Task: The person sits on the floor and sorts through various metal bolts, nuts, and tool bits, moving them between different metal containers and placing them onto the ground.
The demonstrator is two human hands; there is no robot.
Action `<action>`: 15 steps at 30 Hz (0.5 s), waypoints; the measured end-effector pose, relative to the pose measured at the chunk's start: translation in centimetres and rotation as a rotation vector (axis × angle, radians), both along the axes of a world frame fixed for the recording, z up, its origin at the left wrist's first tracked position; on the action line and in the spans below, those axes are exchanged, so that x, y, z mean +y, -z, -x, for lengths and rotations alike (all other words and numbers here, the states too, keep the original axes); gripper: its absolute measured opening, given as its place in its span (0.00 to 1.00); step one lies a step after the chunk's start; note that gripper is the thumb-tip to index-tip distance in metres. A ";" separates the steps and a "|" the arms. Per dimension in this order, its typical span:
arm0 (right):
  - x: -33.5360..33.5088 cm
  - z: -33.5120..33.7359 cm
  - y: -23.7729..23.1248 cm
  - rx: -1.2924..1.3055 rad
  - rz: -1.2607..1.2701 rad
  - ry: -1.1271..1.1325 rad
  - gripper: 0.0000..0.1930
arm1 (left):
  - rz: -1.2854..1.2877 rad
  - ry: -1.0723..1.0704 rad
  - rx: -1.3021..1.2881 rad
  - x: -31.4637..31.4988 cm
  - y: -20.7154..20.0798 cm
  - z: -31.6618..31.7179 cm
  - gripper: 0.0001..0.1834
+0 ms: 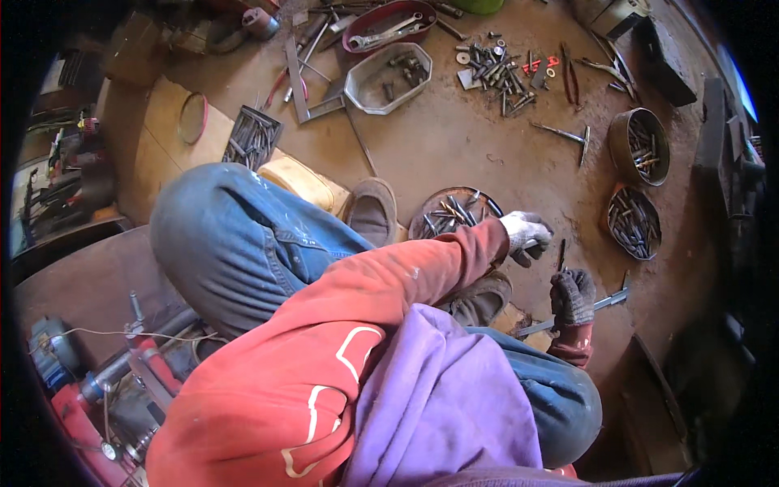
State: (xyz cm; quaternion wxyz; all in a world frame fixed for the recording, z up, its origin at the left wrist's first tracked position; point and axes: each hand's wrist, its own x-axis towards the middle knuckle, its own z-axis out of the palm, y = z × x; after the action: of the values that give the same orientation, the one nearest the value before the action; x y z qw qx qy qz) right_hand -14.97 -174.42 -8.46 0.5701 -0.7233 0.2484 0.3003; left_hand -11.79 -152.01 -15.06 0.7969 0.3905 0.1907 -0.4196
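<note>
My left hand (526, 235), in a whitish glove with dark fingertips, reaches past the right edge of a round tray (416, 228) of drill bits (459, 213). Its fingers are curled; whatever lies in them is too small to make out. My right hand (573, 295), in a dark grey glove, is closed around a thin dark drill bit (561, 255) that points up and away from me. Beside and partly behind that hand lies a long grey metal tool, apparently a caliper (611, 300), its middle hidden by the glove.
Two round tins (614, 146) (610, 217) of bits stand at right. A T-handled tool (561, 134), pliers (571, 77) and a pile of bolts (503, 73) lie farther off. An eight-sided metal dish (355, 96) and a rectangular tray (275, 130) sit beyond my left knee.
</note>
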 end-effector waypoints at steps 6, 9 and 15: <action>7.4 -1.3 -3.9 -0.083 -0.190 -0.270 0.14 | -0.677 0.077 -1.007 -4.8 4.1 2.5 0.17; 7.8 -1.7 -5.9 -0.006 -0.243 -0.293 0.21 | -0.643 0.248 -0.728 -3.0 -0.3 -0.8 0.11; 6.9 -3.3 -8.4 -0.116 -0.255 -0.273 0.21 | -0.382 0.193 -0.602 -2.5 2.1 -2.3 0.11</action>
State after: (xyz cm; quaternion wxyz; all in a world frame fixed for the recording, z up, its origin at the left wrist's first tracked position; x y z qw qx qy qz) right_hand -11.67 -167.50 -0.09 0.6244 -0.6882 0.0746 0.3618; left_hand -9.51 -154.49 -17.16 0.6866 0.6545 -0.0151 -0.3162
